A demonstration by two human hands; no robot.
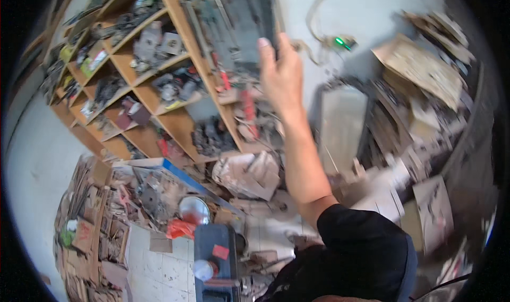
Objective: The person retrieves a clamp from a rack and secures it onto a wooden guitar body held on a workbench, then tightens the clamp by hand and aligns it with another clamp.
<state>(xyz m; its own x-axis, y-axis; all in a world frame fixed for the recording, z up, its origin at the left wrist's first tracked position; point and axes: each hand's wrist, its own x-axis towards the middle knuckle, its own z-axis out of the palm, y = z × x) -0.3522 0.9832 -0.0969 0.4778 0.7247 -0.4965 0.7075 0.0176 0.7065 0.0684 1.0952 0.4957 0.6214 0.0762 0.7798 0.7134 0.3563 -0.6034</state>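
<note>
My right hand (282, 76) reaches up at the end of my bare forearm, at the right side of a wooden shelf unit (175, 15). Its thumb lies to the left and its fingers to the right of the edge of a dark upright panel (264, 9), and they appear closed on that edge. Blur softens the fingertips. Left of the hand, long metal hand tools (220, 9) hang in the unit, with a red-handled tool (248, 113) lower down. My left hand is out of view.
Compartments hold dark metal parts (212, 137). A small device with a green light (342, 43) hangs on the white wall. Cardboard (422, 70) is piled at right. Below stand a pale sack (247, 174) and a dark grey case (212, 243) with a clear jar (204, 270).
</note>
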